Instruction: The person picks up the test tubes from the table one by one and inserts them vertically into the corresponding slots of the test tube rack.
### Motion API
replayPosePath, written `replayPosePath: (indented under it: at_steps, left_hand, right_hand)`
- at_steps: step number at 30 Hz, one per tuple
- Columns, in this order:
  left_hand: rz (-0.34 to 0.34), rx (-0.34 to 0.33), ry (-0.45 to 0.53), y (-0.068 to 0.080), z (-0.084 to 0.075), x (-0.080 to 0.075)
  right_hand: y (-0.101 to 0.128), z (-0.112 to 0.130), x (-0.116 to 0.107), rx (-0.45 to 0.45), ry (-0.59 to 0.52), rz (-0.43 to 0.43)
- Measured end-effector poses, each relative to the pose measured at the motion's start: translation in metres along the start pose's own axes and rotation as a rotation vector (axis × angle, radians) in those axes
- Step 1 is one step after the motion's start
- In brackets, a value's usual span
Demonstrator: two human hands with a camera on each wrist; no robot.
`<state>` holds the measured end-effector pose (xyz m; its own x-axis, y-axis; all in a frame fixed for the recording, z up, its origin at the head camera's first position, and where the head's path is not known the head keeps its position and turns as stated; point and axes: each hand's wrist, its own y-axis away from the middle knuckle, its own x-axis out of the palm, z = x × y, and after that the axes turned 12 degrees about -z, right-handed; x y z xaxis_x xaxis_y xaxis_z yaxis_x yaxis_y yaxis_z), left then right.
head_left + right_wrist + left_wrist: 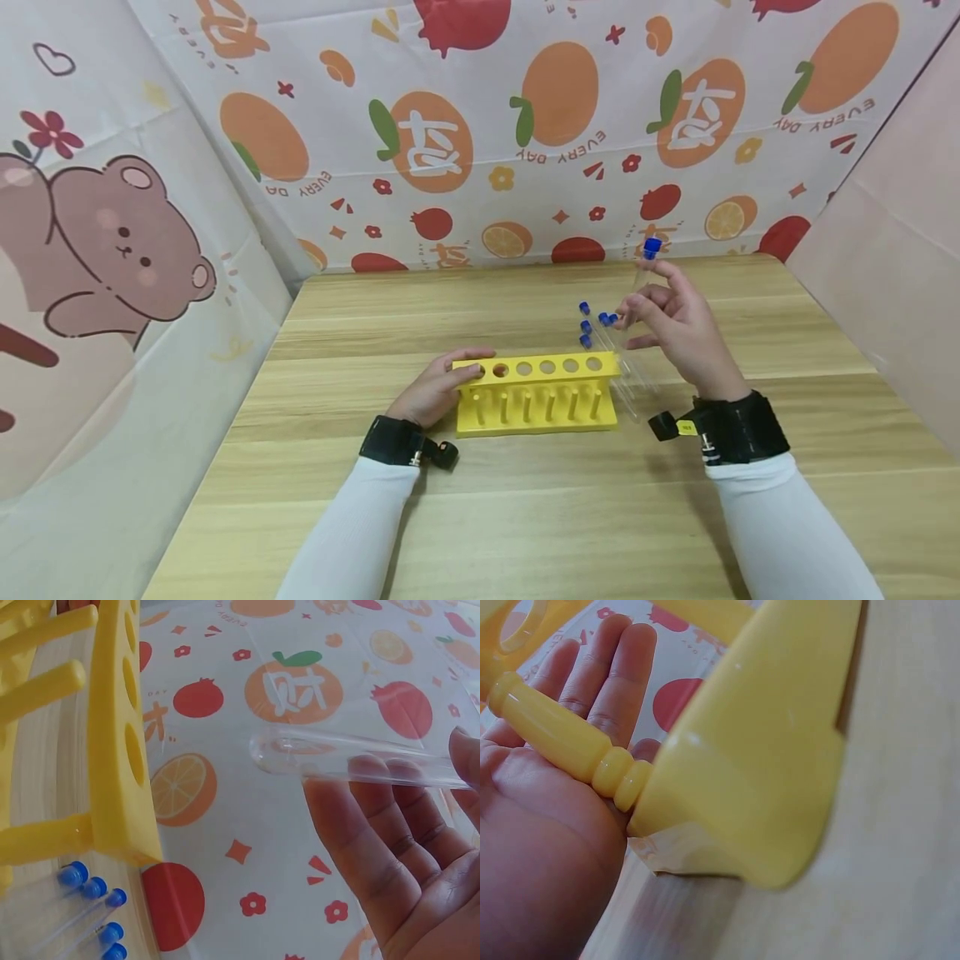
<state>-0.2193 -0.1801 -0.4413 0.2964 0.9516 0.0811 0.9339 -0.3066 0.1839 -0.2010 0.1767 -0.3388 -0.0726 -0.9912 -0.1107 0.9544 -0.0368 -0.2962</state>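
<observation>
Right hand (678, 325): the grip pinches a clear tube (643, 275) with a blue cap (652, 247), thumb and fingertips closed on its middle. The tube is held in the air, cap end up and tilted slightly, above the right end of the rack and clear of the desk. In the right wrist view the same tube (360, 757) crosses the frame with its rounded closed end free and the fingers (390, 825) curled behind it.

Left hand (438, 387): the grip lies against the left end of the yellow rack (536, 396), fingers laid over its top plate beside the first hole. In the left wrist view the fingers (607, 667) are nearly straight, and a yellow post (562, 739) of the rack lies across the palm; the hand steadies the rack rather than clasping it.

The rack stands near the middle of the desk (525, 517), its long side parallel to the near edge. Its top plate carries a row of round holes; a row of upright pegs shows below them on the near side.

Just beyond the right end of the rack, several more clear tubes with blue caps (592, 325) lie flat on the desk, close together, caps toward the far edge. The right wrist view shows these capped tubes (94, 900) beside the foot of the rack (112, 750).

A printed cloth (480, 125) with oranges and pomegranates hangs behind the far edge; a cloth with a bear (112, 242) hangs along the left edge.
</observation>
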Motion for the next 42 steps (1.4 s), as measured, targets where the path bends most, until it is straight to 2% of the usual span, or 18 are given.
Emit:
replayPosePath:
  at_steps: [8,18,42]
  left_hand:
    - [-0.001,0.007,0.019,0.001,-0.001,0.002]
    - [0.003,0.008,0.028,0.000,0.001,0.002]
    - [-0.006,0.002,0.019,0.001,0.000,0.003]
  right_hand:
    - [0.002,-0.006,0.009,-0.025,0.029,-0.008]
    - [0.004,-0.012,0.016,-0.015,0.086,0.008]
    - [0.007,-0.016,0.020,-0.020,0.097,0.034]
